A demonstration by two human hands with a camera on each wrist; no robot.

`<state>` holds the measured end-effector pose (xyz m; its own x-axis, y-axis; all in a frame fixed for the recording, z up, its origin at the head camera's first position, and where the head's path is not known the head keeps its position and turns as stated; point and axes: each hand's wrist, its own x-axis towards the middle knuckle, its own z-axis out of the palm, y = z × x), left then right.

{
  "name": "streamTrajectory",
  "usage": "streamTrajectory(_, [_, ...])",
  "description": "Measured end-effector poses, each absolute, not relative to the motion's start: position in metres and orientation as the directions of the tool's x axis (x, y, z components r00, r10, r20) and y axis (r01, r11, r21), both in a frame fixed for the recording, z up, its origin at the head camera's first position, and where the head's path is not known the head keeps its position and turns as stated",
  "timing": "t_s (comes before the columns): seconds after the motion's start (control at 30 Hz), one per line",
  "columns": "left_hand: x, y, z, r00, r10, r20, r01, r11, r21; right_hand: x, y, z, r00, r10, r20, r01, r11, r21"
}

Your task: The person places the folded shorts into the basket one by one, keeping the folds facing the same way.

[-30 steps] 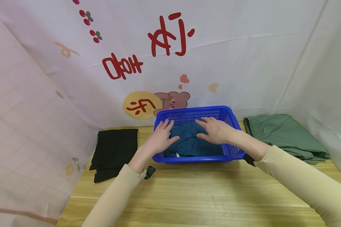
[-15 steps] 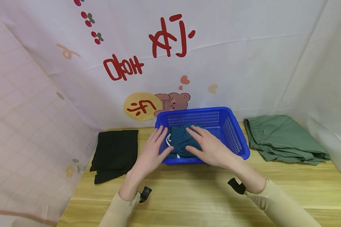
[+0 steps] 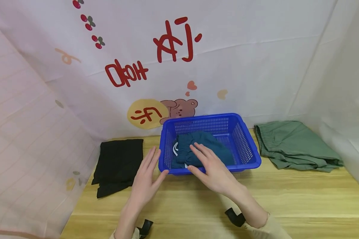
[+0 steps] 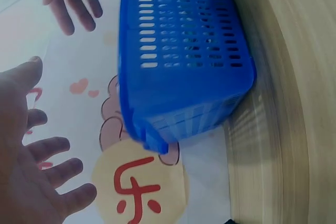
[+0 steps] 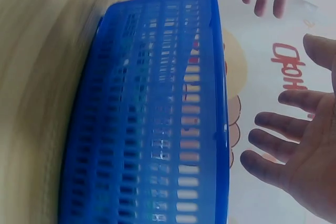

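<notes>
A blue plastic basket (image 3: 245, 165) stands on the table against the back wall. Inside it, toward the left, lies a folded dark teal garment (image 3: 206, 146) with a gathered waistband and a white drawstring. My left hand (image 3: 145, 182) hovers near the basket's front left corner, fingers straight and holding nothing. Over the front rim is my right hand (image 3: 212, 171), also with extended fingers and nothing in them; it covers part of the garment in the head view. Both wrist views show the hands apart from the basket.
Left of the basket lies a folded black garment (image 3: 119, 166). A folded green garment (image 3: 296, 146) with an elastic waistband is at the right. The wooden table (image 3: 191, 212) meets a white printed cloth wall (image 3: 242, 66) behind and at the sides.
Both hands have drawn back toward me from above the basket, the left one out past its front left corner. More of the teal garment shows, bunched toward the basket's left.
</notes>
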<state>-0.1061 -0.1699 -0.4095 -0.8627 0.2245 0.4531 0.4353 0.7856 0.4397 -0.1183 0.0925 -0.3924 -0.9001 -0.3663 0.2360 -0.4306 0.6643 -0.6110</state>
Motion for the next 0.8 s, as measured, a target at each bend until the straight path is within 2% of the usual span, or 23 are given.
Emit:
streamTrajectory(0.33, [-0.094, -0.186, -0.416, -0.893, 0.112, 0.435, 0.34, 0.803, 0.49, -0.106, 0.068, -0.402, -0.882, -0.356, 0.309, -0.469, 0.612, -0.637])
streamTrajectory(0.53, [-0.094, -0.189, -0.419, -0.887, 0.126, 0.445, 0.353, 0.805, 0.476, -0.103, 0.055, -0.409, -0.856, -0.377, 0.354, -0.517, 0.602, -0.608])
streamTrajectory(0.8, [-0.097, -0.198, -0.419, -0.891, 0.122, 0.437, 0.34, 0.817, 0.466, -0.099, 0.039, -0.417, -0.846, -0.422, 0.325, -0.53, 0.609, -0.59])
